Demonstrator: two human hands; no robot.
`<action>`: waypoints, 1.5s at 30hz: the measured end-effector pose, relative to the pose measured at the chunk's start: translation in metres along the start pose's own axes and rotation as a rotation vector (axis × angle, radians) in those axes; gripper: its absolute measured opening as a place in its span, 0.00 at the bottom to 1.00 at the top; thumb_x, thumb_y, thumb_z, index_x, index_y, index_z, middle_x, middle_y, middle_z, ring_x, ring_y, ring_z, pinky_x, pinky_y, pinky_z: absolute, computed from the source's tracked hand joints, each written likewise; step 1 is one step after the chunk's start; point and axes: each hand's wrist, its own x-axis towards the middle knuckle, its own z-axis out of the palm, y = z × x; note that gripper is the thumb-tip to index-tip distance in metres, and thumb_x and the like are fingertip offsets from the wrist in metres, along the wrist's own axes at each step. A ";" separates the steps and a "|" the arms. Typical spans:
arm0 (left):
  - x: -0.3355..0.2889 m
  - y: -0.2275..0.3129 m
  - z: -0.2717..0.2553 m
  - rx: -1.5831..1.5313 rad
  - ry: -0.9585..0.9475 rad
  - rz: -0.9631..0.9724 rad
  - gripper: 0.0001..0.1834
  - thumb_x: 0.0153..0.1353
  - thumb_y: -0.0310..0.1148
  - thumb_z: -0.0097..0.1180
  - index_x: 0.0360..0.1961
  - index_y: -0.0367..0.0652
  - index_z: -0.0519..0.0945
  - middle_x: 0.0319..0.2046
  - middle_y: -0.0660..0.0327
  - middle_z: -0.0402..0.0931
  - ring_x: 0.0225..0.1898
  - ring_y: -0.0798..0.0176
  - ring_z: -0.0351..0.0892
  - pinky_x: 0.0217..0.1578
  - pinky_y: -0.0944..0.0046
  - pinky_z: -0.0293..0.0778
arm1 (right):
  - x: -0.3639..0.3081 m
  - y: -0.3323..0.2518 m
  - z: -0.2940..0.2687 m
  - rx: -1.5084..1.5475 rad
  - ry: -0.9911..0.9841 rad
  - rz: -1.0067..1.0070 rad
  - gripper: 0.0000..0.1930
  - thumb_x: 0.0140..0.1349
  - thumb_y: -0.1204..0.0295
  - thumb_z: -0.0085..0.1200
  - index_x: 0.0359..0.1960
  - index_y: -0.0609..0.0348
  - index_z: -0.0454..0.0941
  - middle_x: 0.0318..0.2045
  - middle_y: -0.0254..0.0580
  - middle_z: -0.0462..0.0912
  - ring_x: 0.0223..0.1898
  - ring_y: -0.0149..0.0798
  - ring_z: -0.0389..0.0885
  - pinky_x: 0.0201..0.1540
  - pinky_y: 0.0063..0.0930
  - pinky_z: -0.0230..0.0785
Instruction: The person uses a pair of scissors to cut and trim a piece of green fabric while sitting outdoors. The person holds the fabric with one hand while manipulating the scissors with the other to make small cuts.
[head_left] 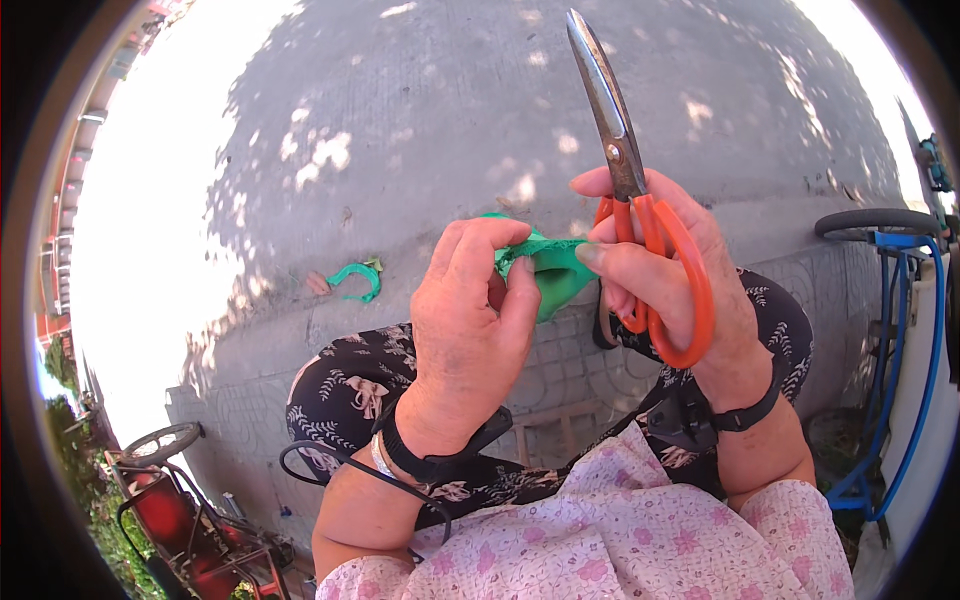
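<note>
Left hand (468,310) pinches green material (562,288) | right hand (735,325) grips orange-handled scissors (608,100), pinching material | loose green strip (373,282) apparently trimmed off; rest in hand

Green material (562,288) partly hidden behind fingers (480,248); floral shirt (590,540) cut off by lower edge.

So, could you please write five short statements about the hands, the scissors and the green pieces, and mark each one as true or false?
1. The right hand holds the orange-handled scissors. True.
2. The scissor blades are spread wide apart. False: the scissor blades are closed together.
3. The left hand pinches the soft green piece. True.
4. The curved green strip lies to the right of both hands. False: the curved green strip lies on the ground, to their left.
5. Each wrist wears a black band. True.
</note>
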 end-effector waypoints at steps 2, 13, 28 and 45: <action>0.001 0.002 -0.001 -0.071 -0.025 -0.039 0.15 0.58 0.17 0.59 0.47 0.38 0.79 0.40 0.61 0.79 0.23 0.77 0.71 0.22 0.73 0.68 | -0.001 0.000 -0.002 -0.003 0.002 -0.001 0.20 0.62 0.74 0.59 0.57 0.59 0.74 0.30 0.30 0.76 0.25 0.22 0.76 0.26 0.15 0.70; 0.000 0.002 0.000 -0.444 -0.143 -0.237 0.10 0.71 0.20 0.48 0.50 0.35 0.77 0.41 0.61 0.80 0.31 0.74 0.80 0.32 0.75 0.78 | -0.004 0.001 -0.001 0.035 0.026 -0.014 0.21 0.59 0.75 0.59 0.55 0.63 0.76 0.29 0.29 0.76 0.22 0.21 0.74 0.23 0.15 0.65; 0.011 0.012 -0.032 -0.515 -0.416 -0.625 0.09 0.71 0.26 0.53 0.48 0.35 0.81 0.30 0.65 0.80 0.28 0.78 0.77 0.27 0.77 0.72 | -0.001 0.013 -0.001 -0.115 -0.012 -0.033 0.22 0.59 0.77 0.58 0.57 0.58 0.76 0.30 0.28 0.77 0.24 0.20 0.74 0.26 0.14 0.67; 0.006 0.002 -0.030 -0.750 -0.598 -0.683 0.12 0.72 0.34 0.55 0.45 0.33 0.80 0.31 0.61 0.82 0.27 0.70 0.83 0.29 0.73 0.80 | -0.001 0.017 -0.003 -0.144 -0.121 -0.015 0.21 0.61 0.75 0.57 0.58 0.59 0.75 0.28 0.28 0.77 0.24 0.19 0.74 0.26 0.14 0.69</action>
